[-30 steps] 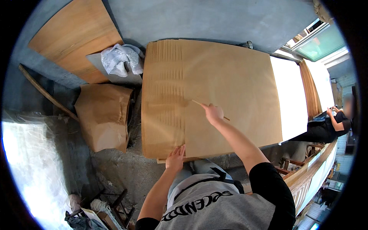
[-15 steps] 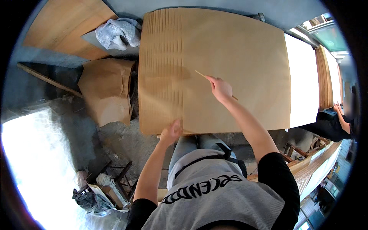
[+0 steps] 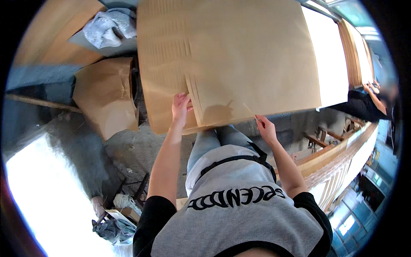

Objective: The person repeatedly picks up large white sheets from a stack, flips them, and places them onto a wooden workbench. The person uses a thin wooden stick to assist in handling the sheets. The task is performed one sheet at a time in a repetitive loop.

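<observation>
Large brown paper sheets (image 3: 252,55) lie in a fanned stack in front of me, their left edges stepped in narrow strips. At the near left part of the stack, my left hand (image 3: 180,108) has its fingers curled at the edge of a sheet, and the edge strips beside it are lifted and bent. My right hand (image 3: 266,129) is closed around a thin wooden stick (image 3: 248,109), just off the near edge of the stack. The tip of the stick points up and left, over the paper.
White sheets (image 3: 327,60) lie right of the brown ones. A folded brown paper piece (image 3: 107,94) and a pale cloth (image 3: 109,28) are at left. Another person's arm (image 3: 376,99) shows at far right. Wooden boards (image 3: 334,150) stand at lower right.
My right hand has drawn back from over the paper to its near edge, still with the stick. My left hand has moved up onto the sheet edges, which are now lifted. The view has shifted.
</observation>
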`<state>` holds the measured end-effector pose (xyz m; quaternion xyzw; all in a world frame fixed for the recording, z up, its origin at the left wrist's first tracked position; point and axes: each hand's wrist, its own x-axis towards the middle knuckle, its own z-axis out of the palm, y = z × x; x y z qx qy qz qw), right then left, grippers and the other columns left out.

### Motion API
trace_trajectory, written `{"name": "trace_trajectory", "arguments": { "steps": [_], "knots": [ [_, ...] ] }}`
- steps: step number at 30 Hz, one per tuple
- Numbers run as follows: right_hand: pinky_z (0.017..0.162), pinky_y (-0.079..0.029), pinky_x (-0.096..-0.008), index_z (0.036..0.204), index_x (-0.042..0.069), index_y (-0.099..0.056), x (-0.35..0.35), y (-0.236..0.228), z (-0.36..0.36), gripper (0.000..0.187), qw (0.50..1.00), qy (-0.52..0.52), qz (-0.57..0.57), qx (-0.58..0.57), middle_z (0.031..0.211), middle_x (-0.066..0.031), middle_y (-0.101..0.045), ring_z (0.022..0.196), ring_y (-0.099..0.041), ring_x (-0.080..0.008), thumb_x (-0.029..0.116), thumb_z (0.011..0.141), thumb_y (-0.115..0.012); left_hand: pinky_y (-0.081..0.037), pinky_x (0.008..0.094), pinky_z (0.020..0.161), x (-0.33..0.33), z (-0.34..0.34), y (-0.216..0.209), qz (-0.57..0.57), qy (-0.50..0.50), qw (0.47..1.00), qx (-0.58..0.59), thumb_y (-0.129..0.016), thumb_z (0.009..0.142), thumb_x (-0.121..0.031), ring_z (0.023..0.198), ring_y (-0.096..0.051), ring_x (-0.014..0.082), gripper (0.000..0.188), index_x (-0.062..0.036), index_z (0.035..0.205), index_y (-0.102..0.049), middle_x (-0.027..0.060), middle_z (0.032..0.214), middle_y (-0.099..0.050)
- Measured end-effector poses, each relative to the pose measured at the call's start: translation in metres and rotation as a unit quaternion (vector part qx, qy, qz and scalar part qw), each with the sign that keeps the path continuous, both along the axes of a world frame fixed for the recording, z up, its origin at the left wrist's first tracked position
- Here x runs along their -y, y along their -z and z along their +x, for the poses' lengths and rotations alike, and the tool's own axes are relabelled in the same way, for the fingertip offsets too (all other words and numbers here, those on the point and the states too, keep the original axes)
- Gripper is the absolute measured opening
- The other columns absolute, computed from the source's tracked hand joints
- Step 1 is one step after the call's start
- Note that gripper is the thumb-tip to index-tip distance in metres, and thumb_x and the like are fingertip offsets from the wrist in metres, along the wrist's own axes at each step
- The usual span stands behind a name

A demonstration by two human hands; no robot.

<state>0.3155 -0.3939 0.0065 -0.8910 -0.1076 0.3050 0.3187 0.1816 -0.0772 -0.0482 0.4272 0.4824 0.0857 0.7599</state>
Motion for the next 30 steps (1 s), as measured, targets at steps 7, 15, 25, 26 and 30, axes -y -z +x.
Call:
{"name": "trace_trajectory", "arguments": {
  "steps": [7,15,25,26,30],
  "knots": [
    [0.065,-0.041,-0.0231,0.086,0.002,-0.063,0.049,0.000,-0.015,0.025,0.977,0.081,0.072,-0.182,0.074,-0.0015,-0.060,0.070,-0.051,-0.0079,0.024,0.075,-0.063,-0.044,0.0363,0.081,0.054,-0.049,0.002,-0.237,0.155,0.942,0.180,-0.055,0.080,-0.010,0.109,-0.043,0.0207,0.059,-0.0136,0.128,-0.021,0.0045,0.125,-0.036],
    [0.045,-0.028,-0.0165,0.091,0.010,-0.066,0.050,0.013,0.014,0.022,0.927,0.081,0.077,-0.358,0.062,0.0078,-0.046,0.051,-0.036,-0.0021,0.027,0.080,-0.058,-0.045,0.0342,0.077,0.153,0.003,-0.004,-0.259,0.167,0.945,0.110,-0.059,0.079,-0.014,0.102,-0.048,0.0212,0.051,-0.0114,0.121,-0.031,0.0072,0.114,-0.046],
    [0.040,-0.020,-0.0183,0.102,0.008,-0.053,0.123,0.050,0.112,0.028,0.764,0.224,0.324,-0.511,0.055,0.0068,-0.029,0.043,-0.025,-0.0040,0.030,0.087,-0.046,-0.034,0.0243,0.037,0.208,0.091,0.020,-0.232,-0.214,0.948,-0.038,-0.054,0.082,-0.032,0.049,-0.049,0.0166,0.029,-0.0095,0.098,-0.046,0.0051,0.075,-0.055],
    [0.039,-0.021,-0.0182,0.105,0.008,-0.052,0.142,0.063,0.126,0.030,0.745,0.284,0.336,-0.501,0.054,0.0067,-0.029,0.042,-0.026,-0.0042,0.030,0.087,-0.047,-0.034,0.0242,0.037,0.207,0.089,0.031,-0.223,-0.216,0.950,-0.029,-0.054,0.082,-0.032,0.049,-0.049,0.0172,0.029,-0.0104,0.099,-0.046,0.0052,0.076,-0.055],
    [0.038,-0.022,-0.0171,0.108,0.008,-0.050,0.163,0.043,0.186,0.034,0.718,0.226,0.421,-0.506,0.054,0.0063,-0.035,0.043,-0.029,-0.0037,0.033,0.086,-0.047,-0.034,0.0287,0.036,0.204,0.077,0.036,-0.196,-0.173,0.962,0.075,-0.056,0.079,-0.036,0.047,-0.048,0.0209,0.040,-0.0142,0.111,-0.043,0.0081,0.083,-0.056]
  ]
}}
